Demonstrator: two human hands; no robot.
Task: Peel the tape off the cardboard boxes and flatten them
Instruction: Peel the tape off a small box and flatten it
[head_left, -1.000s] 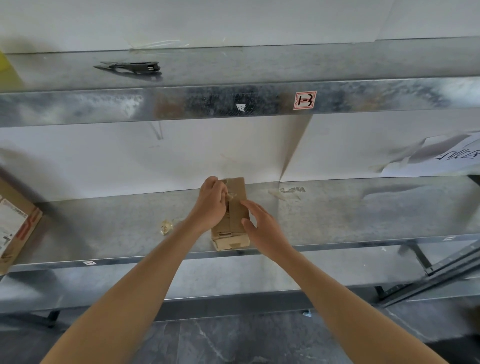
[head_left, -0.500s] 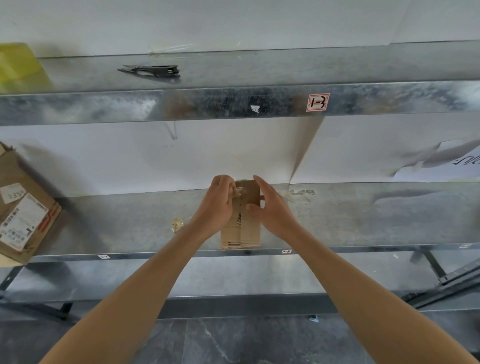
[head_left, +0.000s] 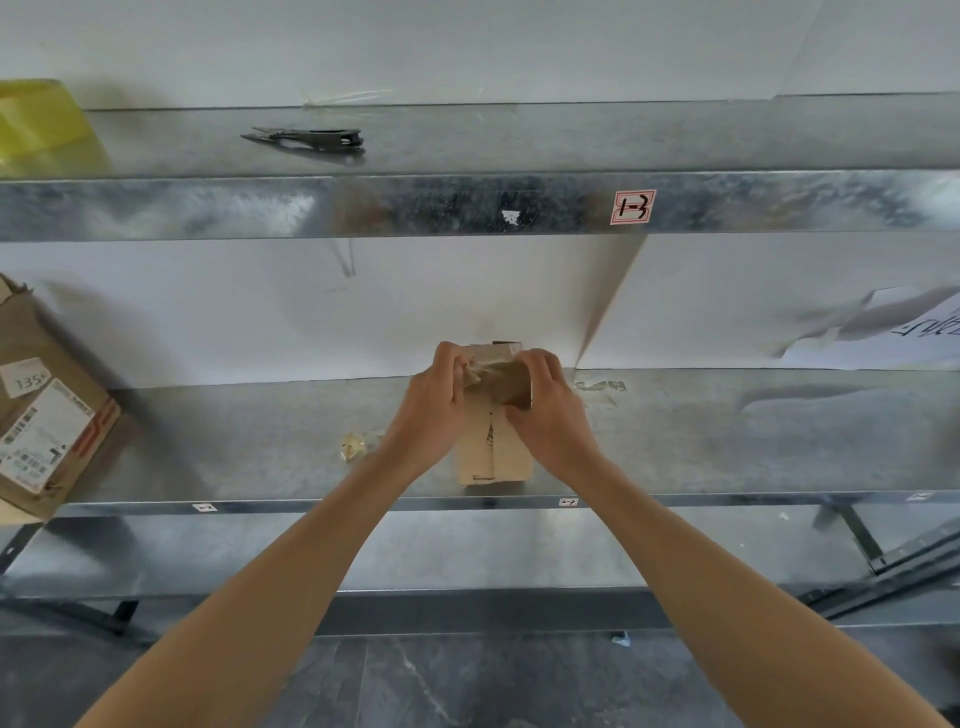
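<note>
Gripping the cardboard box (head_left: 493, 447) on the shelf (head_left: 727, 441) with curled fingers (head_left: 540, 364): left hand (head_left: 431, 410) at nine o'clock, right hand (head_left: 553, 421) at three.

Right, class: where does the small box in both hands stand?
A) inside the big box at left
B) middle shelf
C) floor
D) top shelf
B: the box rests on the middle shelf near its front edge, the left hand and right hand gripping its top.
</note>
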